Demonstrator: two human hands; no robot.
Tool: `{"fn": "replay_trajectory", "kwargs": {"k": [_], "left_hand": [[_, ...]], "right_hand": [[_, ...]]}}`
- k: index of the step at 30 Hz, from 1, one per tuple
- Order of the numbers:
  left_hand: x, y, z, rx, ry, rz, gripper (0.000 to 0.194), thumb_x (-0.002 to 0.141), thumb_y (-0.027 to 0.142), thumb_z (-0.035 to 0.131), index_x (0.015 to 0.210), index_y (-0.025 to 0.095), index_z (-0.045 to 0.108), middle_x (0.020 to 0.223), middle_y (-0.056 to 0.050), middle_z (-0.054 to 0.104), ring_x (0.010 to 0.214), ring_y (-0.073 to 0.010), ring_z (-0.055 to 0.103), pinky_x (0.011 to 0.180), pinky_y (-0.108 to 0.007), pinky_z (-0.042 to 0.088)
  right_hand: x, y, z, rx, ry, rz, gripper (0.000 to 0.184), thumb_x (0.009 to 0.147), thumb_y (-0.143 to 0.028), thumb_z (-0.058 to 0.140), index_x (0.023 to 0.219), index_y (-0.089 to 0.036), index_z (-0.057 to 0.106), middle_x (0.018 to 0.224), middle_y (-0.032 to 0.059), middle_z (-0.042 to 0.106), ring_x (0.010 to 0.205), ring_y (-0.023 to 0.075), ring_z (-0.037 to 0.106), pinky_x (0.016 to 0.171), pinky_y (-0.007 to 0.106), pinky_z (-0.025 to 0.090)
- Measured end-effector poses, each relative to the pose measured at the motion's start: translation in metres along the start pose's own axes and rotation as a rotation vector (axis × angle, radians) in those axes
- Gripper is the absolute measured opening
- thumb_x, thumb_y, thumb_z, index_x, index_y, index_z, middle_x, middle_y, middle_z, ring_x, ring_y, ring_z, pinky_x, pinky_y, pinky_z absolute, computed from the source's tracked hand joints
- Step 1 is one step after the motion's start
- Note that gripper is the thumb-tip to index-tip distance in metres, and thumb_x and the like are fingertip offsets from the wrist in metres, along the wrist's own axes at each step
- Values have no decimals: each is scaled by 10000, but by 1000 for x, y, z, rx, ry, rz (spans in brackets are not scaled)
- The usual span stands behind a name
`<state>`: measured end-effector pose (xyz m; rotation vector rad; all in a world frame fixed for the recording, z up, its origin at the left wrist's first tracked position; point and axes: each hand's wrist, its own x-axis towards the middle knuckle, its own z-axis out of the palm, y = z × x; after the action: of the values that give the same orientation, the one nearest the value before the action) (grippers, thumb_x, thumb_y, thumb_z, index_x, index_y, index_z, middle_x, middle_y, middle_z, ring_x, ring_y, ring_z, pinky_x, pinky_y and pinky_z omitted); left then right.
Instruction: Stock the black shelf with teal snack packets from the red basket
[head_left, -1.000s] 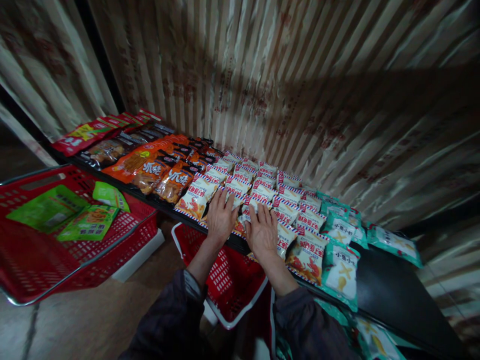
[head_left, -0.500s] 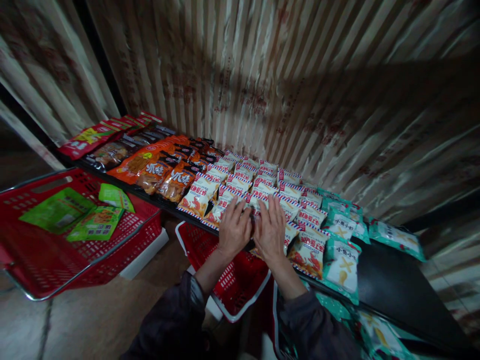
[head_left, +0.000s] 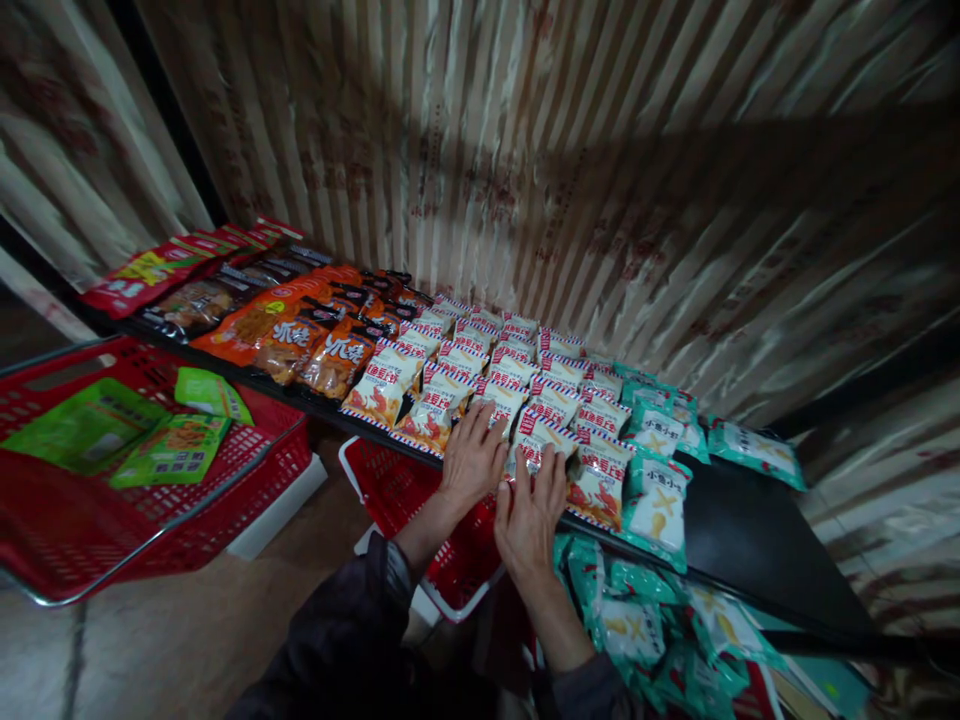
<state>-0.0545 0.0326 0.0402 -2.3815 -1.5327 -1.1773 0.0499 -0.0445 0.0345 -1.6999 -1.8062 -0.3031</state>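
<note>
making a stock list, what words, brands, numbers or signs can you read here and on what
"鱿鱼爱上虾": white-and-red bags
"小鱼小虾": teal bags
"爪烧", uncertain: orange-and-black bags
Too small or blurred: print on red bags, dark bags, green pouches and pleated wall covering; no numbers legible

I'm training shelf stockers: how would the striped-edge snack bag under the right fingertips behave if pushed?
The striped-edge snack bag looks puffed, so it would probably dent softly. Its shiny surface may feel slippery. Packed among neighbouring bags, it would likely nudge them rather than roll.
</note>
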Motion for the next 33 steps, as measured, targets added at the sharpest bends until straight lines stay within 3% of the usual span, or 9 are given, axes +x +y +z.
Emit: {"fn": "replay_trajectory", "kwargs": {"k": [9,16,25,28,33], "left_hand": [[-1,-2,2,2,61,-12,305,892,213,504,1175,178,612,1371,-148,528,1257,-283,498,995,-453,463],[-1,-4,5,-3,135,18,293,857,177,530,1138,177,614,1320,-151,558,1213,-293,521,959,-465,480],[-3,-4,7,-1,144,14,305,875,176,493,1160,181,600,1337,-147,554,1254,-276,500,982,-465,475],[-4,-3,6,7,177,27,318,881,182,489,1182,174,594,1353,-138,551,1326,-277,445,1029,-472,442],[-1,-2,-8,113,287,-30,379,869,225,531,1243,200,586,1494,-113,425,1469,-308,182,1146,-572,254]], "right_hand": [[17,13,10,-6,71,-36,540,954,-227,393,1484,-186,299,1618,164,0,1476,348,80,1083,590,325],[21,19,14,-58,115,-64,565,946,-184,399,1495,-199,268,1615,165,71,1474,337,100,1077,574,335],[28,28,16,-85,107,-107,531,945,-200,437,1468,-235,356,1614,129,139,1470,333,153,1079,555,342],[28,28,13,-79,103,-108,546,941,-224,455,1476,-244,346,1623,125,81,1471,349,135,1075,572,340],[28,27,8,-103,117,-108,556,934,-314,501,1468,-247,362,1624,135,48,1467,401,88,1039,631,351]]}}
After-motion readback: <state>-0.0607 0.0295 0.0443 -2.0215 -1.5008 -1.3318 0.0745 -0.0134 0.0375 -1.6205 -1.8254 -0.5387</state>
